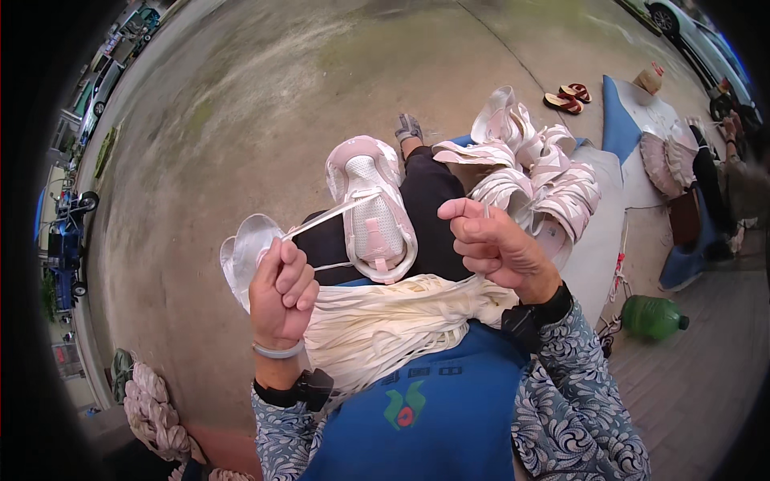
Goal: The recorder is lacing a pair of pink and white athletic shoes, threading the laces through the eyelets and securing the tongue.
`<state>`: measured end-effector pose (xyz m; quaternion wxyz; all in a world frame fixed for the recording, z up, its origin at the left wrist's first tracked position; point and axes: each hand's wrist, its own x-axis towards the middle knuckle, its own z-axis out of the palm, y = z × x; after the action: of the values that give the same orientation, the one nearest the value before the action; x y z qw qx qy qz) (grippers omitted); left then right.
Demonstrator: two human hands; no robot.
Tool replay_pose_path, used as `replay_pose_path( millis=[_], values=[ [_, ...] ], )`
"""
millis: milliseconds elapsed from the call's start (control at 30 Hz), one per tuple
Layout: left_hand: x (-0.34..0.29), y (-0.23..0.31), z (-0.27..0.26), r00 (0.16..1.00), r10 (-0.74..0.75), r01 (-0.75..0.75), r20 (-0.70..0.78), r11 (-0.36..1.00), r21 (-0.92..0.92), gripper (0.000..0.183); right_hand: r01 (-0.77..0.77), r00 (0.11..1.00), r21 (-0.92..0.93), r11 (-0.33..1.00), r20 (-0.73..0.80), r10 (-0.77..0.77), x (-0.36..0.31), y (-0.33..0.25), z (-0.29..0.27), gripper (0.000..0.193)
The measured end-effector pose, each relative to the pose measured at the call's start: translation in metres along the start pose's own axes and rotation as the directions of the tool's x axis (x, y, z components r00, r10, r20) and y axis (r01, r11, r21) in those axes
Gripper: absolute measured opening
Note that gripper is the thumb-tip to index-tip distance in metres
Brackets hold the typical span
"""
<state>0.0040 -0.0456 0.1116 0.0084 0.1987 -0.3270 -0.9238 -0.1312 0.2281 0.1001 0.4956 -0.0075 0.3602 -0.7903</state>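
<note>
A pink and white shoe upper [374,232] rests across my lap, its grey mesh tongue facing up. From its lacing area a white shoelace [329,215] runs taut to my left hand [282,289], which is closed with the lace pinched at the thumb. My right hand [504,250] is raised to the right of the upper, fingers curled and thumb pressed in. A small pale bit shows by its thumb, too small to name. Below both hands, a thick bundle of cream laces [385,325] lies over my blue apron [449,401]. Another pale upper [245,252] sits beyond my left hand.
Several pink and white uppers [553,172] are heaped at my right on a pale sheet [597,232]. Further right are a green bottle [651,317] and another person [734,176]. Sandals [568,99] lie on the concrete; more uppers [152,405] are piled at lower left.
</note>
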Motion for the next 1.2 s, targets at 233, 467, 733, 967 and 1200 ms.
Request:
replay_pose_path(
  millis=[233, 467, 733, 967, 1200],
  values=[
    [0.011, -0.001, -0.026, 0.996, 0.091, -0.083, 0.012, 0.946, -0.314, 0.028, 0.041, 0.997, -0.152, 0.988, -0.057, -0.05, -0.005, 0.018, -0.001, 0.015],
    [-0.001, 0.0, -0.023, 0.999, 0.051, -0.046, 0.01, 0.965, -0.257, 0.03, 0.32, 0.946, 0.245, 0.915, -0.129, -0.296, -0.027, -0.016, -0.037, 0.032],
    [-0.029, -0.056, 0.002, 0.939, -0.289, 0.13, 0.187, 0.801, 0.584, 0.036, -0.004, 0.992, -0.655, 0.756, -0.095, -0.077, -0.031, 0.006, 0.039, 0.027],
    [-0.028, -0.068, -0.022, 0.953, -0.035, -0.214, 0.299, 0.621, 0.754, 0.039, 0.049, 0.977, -0.98, 0.192, 0.007, -0.213, 0.042, 0.034, 0.044, 0.033],
    [-0.016, -0.08, -0.012, 0.906, -0.069, -0.319, 0.419, 0.539, 0.78, 0.035, -0.055, 0.998, -0.935, 0.349, -0.055, 0.009, 0.079, 0.056, 0.036, 0.032]
  ],
)
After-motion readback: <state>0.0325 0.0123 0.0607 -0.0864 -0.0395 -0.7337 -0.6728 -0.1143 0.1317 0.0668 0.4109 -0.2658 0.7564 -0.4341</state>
